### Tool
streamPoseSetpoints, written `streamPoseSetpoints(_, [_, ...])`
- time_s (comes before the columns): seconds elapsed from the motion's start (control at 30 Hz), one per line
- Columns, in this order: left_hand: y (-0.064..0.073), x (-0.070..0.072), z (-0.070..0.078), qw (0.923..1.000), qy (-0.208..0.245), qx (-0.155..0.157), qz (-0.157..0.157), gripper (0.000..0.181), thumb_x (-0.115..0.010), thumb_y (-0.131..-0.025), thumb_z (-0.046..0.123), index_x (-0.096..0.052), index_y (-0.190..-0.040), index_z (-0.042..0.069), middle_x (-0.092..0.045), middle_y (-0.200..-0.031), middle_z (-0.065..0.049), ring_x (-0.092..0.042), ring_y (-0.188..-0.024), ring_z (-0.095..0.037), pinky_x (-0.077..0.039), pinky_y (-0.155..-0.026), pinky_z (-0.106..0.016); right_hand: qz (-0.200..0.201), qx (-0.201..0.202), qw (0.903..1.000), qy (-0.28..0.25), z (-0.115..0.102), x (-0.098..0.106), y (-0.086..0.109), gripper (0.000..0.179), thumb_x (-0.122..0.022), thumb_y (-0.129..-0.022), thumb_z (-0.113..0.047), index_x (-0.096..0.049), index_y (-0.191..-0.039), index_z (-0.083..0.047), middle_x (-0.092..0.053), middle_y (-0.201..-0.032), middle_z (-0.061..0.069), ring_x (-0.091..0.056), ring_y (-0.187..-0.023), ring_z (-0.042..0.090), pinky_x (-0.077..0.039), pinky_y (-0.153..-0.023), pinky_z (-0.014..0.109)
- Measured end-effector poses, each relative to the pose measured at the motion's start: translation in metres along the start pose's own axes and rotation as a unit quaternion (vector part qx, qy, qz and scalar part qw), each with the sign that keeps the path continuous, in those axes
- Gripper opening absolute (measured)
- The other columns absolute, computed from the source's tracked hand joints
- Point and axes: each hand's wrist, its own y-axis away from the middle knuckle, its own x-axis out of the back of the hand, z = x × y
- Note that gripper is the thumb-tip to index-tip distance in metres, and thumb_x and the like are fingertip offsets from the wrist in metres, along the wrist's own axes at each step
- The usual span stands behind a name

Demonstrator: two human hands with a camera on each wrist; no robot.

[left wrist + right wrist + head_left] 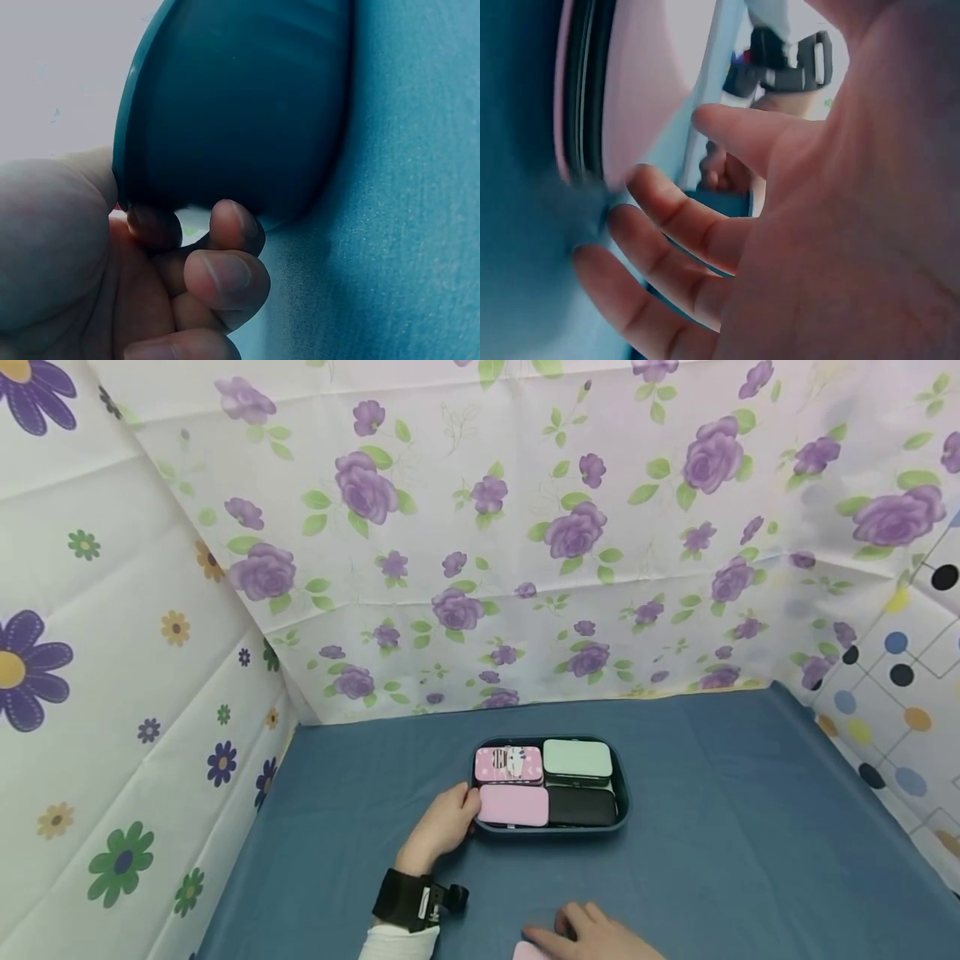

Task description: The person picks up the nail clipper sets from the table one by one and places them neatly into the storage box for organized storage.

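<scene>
My left hand (444, 820) grips the left end of a dark blue storage bin (555, 832). In the left wrist view its fingers curl at an opening below the rim of the bin (247, 105). Inside the bin lie rounded tin cases: a pink patterned case (487, 764), a mint green case (577, 757), a plain pink case (513, 805) and a black case (581, 807). Near the bottom edge, my right hand (603, 937) is beside another pink case (529, 952). In the right wrist view its fingers are spread and loosely bent near that case (649, 75), not around it.
Blue cloth (712, 827) covers the table. A white sheet with purple flowers (457, 610) hangs behind it. Patterned sheets also stand at the left (150, 677) and right (900, 693). A black wrist strap with a camera (412, 900) is on the left forearm.
</scene>
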Motion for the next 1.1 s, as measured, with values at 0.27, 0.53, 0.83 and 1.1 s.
streamPoseSetpoints(0.27, [0.0,0.001,0.0,1.0,0.003,-0.007,-0.001,0.035,-0.041,-0.115,0.027,-0.051,-0.086,0.01,-0.057,-0.073,-0.004,-0.053,-0.063,-0.02,-0.04,-0.06,-0.034,0.004,-0.011,0.9998,-0.013,-0.001,-0.02,-0.006,0.053,-0.055,-0.107,-0.061,-0.05,-0.158,-0.047,-0.043,-0.094,-0.016,-0.037,-0.076,0.003,-0.038,-0.061,0.024])
streamPoseSetpoints(0.53, [0.0,-0.001,-0.001,1.0,0.005,-0.001,-0.004,0.035,-0.042,-0.115,0.027,-0.052,-0.085,0.01,-0.057,-0.072,-0.004,-0.052,-0.062,-0.02,-0.04,-0.06,-0.035,-0.008,-0.047,0.9988,-0.01,-0.006,-0.019,-0.011,0.053,-0.054,-0.105,-0.065,-0.054,-0.155,-0.047,-0.044,-0.093,-0.016,-0.038,-0.075,0.004,-0.037,-0.061,0.027])
streamPoseSetpoints(0.83, [0.0,0.0,-0.001,0.9999,0.01,-0.006,0.001,0.036,-0.043,-0.115,0.028,-0.051,-0.085,0.01,-0.056,-0.073,-0.004,-0.052,-0.063,-0.019,-0.04,-0.059,-0.033,-0.026,-0.051,0.9981,-0.021,-0.011,-0.01,-0.013,0.049,-0.056,-0.106,-0.063,-0.059,-0.151,-0.043,-0.046,-0.094,-0.015,-0.04,-0.077,0.005,-0.039,-0.062,0.028])
streamPoseSetpoints(1.1, [0.0,0.0,-0.002,1.0,0.009,-0.003,0.002,0.035,-0.042,-0.115,0.028,-0.051,-0.085,0.011,-0.057,-0.073,-0.003,-0.053,-0.063,-0.019,-0.041,-0.06,-0.034,-0.022,-0.044,0.997,-0.059,-0.008,0.011,-0.008,0.052,-0.065,-0.101,-0.064,-0.062,-0.148,-0.043,-0.056,-0.104,-0.015,-0.048,-0.084,0.001,-0.048,-0.067,0.028])
